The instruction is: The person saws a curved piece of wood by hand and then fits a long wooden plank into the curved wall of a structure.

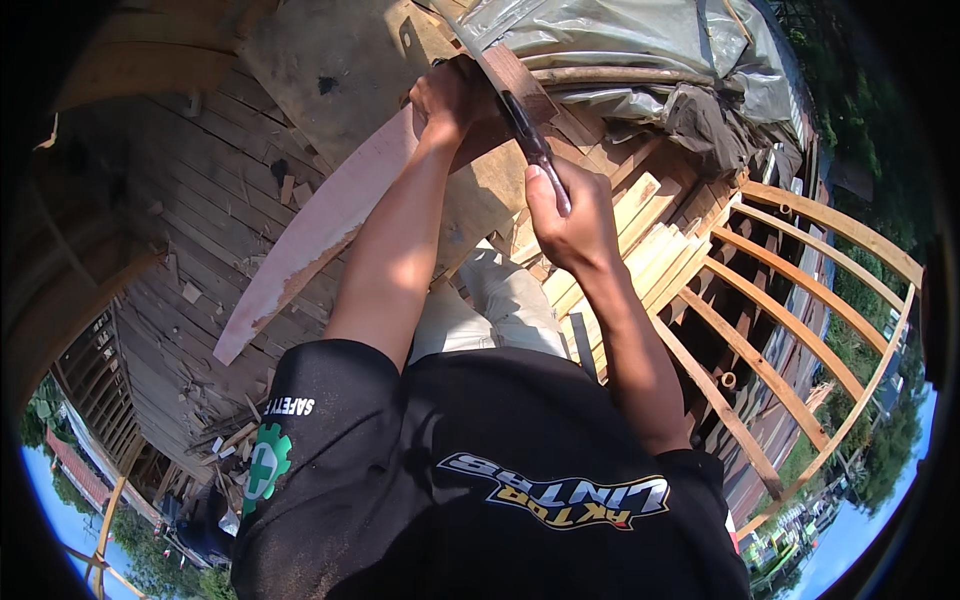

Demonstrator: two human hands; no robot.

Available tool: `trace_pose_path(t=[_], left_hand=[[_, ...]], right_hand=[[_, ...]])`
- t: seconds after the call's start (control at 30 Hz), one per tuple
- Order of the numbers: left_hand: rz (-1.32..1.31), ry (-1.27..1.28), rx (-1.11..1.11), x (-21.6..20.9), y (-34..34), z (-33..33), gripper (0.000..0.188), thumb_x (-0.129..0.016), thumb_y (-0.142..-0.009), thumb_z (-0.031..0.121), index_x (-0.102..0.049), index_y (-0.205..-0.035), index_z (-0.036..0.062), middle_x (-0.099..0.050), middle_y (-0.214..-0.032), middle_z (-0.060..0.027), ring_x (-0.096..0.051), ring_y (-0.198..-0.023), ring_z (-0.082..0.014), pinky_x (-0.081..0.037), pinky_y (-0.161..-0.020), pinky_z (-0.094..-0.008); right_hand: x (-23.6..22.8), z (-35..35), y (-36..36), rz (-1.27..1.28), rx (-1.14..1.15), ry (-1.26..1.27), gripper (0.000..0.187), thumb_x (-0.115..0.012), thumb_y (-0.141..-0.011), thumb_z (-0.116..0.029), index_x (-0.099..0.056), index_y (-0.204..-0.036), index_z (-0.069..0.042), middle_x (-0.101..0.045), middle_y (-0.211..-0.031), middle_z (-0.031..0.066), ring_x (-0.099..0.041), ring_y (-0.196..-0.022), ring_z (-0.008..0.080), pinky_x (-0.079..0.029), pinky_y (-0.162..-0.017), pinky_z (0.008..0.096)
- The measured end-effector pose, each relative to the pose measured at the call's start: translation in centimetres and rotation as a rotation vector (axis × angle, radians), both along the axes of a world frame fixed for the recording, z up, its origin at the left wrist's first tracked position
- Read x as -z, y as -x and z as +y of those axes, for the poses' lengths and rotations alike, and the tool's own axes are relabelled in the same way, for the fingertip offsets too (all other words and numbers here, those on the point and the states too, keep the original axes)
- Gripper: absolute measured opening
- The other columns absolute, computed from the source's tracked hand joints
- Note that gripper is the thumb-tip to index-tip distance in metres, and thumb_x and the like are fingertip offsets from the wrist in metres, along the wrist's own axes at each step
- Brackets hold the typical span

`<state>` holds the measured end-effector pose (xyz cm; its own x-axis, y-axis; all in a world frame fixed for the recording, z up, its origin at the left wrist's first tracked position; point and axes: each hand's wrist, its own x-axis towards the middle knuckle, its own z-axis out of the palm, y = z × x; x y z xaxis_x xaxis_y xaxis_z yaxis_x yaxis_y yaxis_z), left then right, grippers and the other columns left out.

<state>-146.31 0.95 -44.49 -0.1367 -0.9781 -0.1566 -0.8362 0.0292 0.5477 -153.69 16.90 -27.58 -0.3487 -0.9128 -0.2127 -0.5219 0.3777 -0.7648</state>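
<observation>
My right hand (575, 215) is wrapped around the dark brown handle of a long-bladed tool (528, 135) that looks like a machete. Its narrow grey blade points up and away to the left, passing close beside my left hand (450, 97). That hand is closed on a thick reddish plank (318, 225), its fingers curled near the far end and partly hidden. Toward the near left, the plank curves and tapers to a blunt tip, with a rough, chipped strip along one edge. My left forearm covers part of it.
A worn wooden sheet (330, 70) lies on the slatted floor (190, 200), which is strewn with chips and offcuts. Grey plastic sheeting (620, 40) is bunched at the far right. Pale boards (640, 250) are stacked to my right, beside curved open ribs (790, 290) with gaps between them.
</observation>
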Motion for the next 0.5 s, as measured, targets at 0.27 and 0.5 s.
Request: trace_pose_path(t=[0.27, 0.5], left_hand=[[0.009, 0.135, -0.129, 2.1, -1.2, -0.7, 0.043, -0.041, -0.087, 0.034, -0.073, -0.078, 0.0067, -0.067, -0.081, -0.0214, -0.067, -0.078, -0.0418, -0.052, -0.074, -0.0494], [0.021, -0.018, -0.026, 1.8, -1.1, -0.6, 0.047, -0.039, -0.091, 0.041, -0.073, -0.087, 0.009, -0.068, -0.088, -0.0216, -0.066, -0.084, -0.0421, -0.051, -0.074, -0.0492]], right_hand=[[-7.8, 17.0, 2.2, -0.016, -0.121, -0.073, 0.018, -0.056, -0.081, -0.015, -0.055, -0.071, 0.0, -0.048, -0.054, 0.0132, -0.052, -0.045, 0.0266, -0.041, -0.047, 0.0345], [-0.1, 1.4, -0.1, -0.059, -0.03, -0.022, 0.024, -0.057, -0.087, -0.017, -0.053, -0.07, -0.001, -0.049, -0.055, 0.012, -0.047, -0.047, 0.0248, -0.037, -0.047, 0.0353]])
